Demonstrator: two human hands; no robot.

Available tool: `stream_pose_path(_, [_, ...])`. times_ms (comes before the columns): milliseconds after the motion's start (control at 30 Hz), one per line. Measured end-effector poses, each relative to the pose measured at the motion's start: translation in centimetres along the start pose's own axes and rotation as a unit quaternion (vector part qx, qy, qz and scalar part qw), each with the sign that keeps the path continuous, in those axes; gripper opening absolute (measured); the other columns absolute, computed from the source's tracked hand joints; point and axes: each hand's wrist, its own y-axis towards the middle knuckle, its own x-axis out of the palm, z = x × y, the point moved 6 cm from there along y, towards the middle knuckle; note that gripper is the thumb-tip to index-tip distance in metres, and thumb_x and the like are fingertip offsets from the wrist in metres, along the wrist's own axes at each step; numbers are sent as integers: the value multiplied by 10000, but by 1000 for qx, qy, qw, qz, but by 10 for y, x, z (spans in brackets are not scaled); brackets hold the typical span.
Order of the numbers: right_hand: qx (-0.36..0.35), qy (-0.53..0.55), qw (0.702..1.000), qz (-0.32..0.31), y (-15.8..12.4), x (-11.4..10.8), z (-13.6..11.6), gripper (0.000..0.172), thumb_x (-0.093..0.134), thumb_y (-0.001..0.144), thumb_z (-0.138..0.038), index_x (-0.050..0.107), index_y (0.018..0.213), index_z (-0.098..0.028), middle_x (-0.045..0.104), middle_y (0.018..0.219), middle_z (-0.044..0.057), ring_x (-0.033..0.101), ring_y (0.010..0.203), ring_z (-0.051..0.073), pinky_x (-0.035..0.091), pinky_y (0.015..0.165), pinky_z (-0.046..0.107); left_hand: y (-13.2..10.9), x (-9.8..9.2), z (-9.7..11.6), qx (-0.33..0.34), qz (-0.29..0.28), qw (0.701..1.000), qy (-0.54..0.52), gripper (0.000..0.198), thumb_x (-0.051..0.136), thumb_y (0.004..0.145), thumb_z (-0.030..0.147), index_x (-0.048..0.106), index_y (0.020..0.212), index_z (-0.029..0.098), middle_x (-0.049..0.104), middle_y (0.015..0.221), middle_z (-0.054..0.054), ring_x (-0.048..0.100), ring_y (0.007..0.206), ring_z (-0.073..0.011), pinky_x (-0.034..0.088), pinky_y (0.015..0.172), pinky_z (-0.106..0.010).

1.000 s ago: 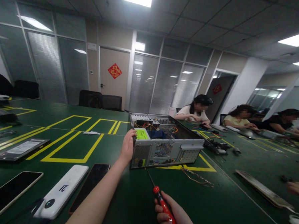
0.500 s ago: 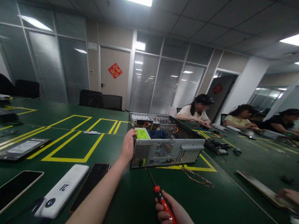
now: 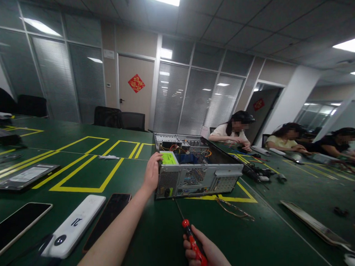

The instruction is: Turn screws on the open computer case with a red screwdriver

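An open computer case (image 3: pixel 211 179) lies on the green table, its rear panel facing me. Wires and a power supply (image 3: pixel 169 158) with a bright green label show inside. My left hand (image 3: pixel 152 172) grips the case's left rear corner, fingertips over the top edge beside the label. In my right hand (image 3: pixel 201 249) is a screwdriver (image 3: pixel 193 241) with a red and black handle, fingers wrapped round it. Its thin shaft points up and away from me, the tip near the panel's lower edge; whether it touches I cannot tell.
To the left lie a hard drive (image 3: pixel 25 176), a white power bank (image 3: pixel 77 225) with a cable, and two phones. Eyeglasses (image 3: pixel 234 209) rest right of the screwdriver. Black parts (image 3: pixel 259 172) lie beyond the case. Several people work along the right side.
My left hand stays on the case, and the screwdriver has barely shifted. At the far right, another person's hand has drawn back from the flat device on the table.
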Motion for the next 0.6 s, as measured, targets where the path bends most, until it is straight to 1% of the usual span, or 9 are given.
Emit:
stream_pose_path(100, [-10,-20,1000,-2,-3,-1,-2,357,436,895,-407,583,798,-97,568,573,13,458,419,57,275,351,124,0,0,1,0,1,1000,-1,398,225,954,421,557,974,202,591,1167,-91,475,1233,-206,345,1083,-441])
stream_pose_path(200, [-5,-31,998,-54,-10,3,-6,239,485,806,-268,589,921,-86,633,683,59,569,544,122,409,458,189,0,0,1,1,1,1000,-1,400,221,955,418,555,974,199,590,1169,-92,475,1231,-205,348,1080,-441])
stream_pose_path(300, [-2,-46,993,-106,-20,8,-8,312,558,688,-122,568,1000,-105,673,803,77,654,739,186,501,683,288,0,0,1,2,0,1000,-1,392,225,955,409,553,973,196,590,1165,-97,475,1230,-206,348,1079,-444])
stream_pose_path(333, [-7,-58,992,-110,-22,8,-9,354,590,675,-102,556,1027,-126,684,855,82,666,804,213,505,734,317,0,0,1,2,1,1000,-1,391,225,956,408,553,976,196,590,1165,-97,475,1229,-207,346,1080,-447])
stream_pose_path(367, [-10,-72,991,-109,-23,8,-9,401,628,674,-101,539,1062,-153,690,918,89,671,848,236,508,746,329,0,0,1,3,1,1000,-1,391,225,956,408,554,977,197,591,1165,-98,475,1229,-207,344,1081,-449])
stream_pose_path(400, [-11,-86,991,-107,-24,8,-9,452,668,681,-123,517,1103,-184,688,980,99,676,852,245,515,715,316,0,0,1,2,1,1000,-2,393,224,956,410,555,978,198,591,1165,-98,475,1230,-208,341,1083,-449])
stream_pose_path(467, [-12,-100,989,-104,-23,7,-8,537,720,704,-214,466,1177,-237,677,1052,122,683,744,204,485,560,222,0,0,0,1,1,1000,-4,404,221,955,419,558,976,197,591,1165,-98,476,1232,-208,339,1085,-447])
stream_pose_path(533, [-15,-102,989,-103,-20,6,-8,542,721,729,-275,447,1197,-254,686,1007,124,637,586,122,357,417,129,0,0,0,0,1,1000,-5,412,222,953,429,561,974,195,592,1164,-96,475,1234,-208,340,1085,-443])
stream_pose_path(600, [-21,-101,990,-100,-17,4,-9,483,704,751,-302,467,1169,-251,695,910,91,579,506,78,257,370,102,0,0,0,-2,2,1000,-6,413,224,952,432,562,975,196,594,1164,-94,474,1235,-208,342,1083,-443])
